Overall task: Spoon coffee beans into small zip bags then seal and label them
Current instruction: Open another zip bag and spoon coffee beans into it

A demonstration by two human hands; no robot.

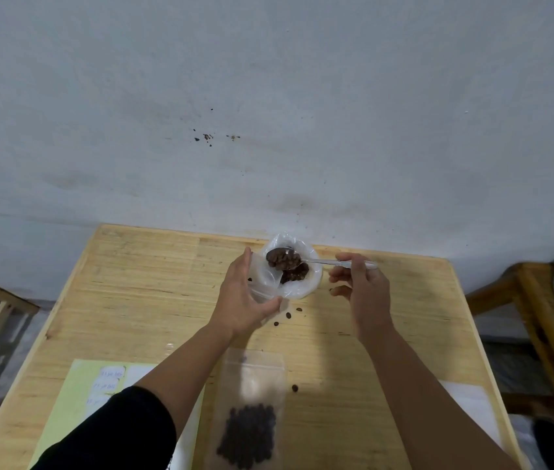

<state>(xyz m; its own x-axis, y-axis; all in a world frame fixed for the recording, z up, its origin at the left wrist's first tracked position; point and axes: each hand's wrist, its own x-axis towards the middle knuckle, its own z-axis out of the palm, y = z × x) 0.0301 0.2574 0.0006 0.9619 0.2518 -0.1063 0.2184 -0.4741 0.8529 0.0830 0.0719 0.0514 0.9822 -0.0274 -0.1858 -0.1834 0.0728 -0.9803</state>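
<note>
1. The counter [387, 334], a pale wooden top pushed against a stained wall, carries everything; the white bowl at its far edge serves here as the landmark.
2. On the near side of the bowl, close to the person, lies 1 filled zip bag [250, 412], flat, with a dark heap of beans in its lower half. Whether its seal is pressed shut cannot be told.
3. Further left of that bag sits a yellow-green label sheet [75, 398] with small written labels, partly hidden under the left sleeve.
4. The bowl [309, 286] holds coffee beans [294, 274] in a dark mound.
5. The left hand [240, 300], just left of the bowl, grips an empty zip bag [262, 283], fingers and thumb curled round it, its mouth turned toward the bowl.
6. The right hand [360, 283], just right of the bowl, pinches the handle of a spoon [302, 259]; the loaded spoon head hangs over the bowl.
7. A few stray beans [288, 314] lie on the counter just near of the bowl.
8. Step in hand, as I judge it: spooning beans into bag number 2. The next move calls for carrying the spoon level toward the bag mouth, holding that mouth wide open, and tipping slowly so no more beans scatter.
</note>
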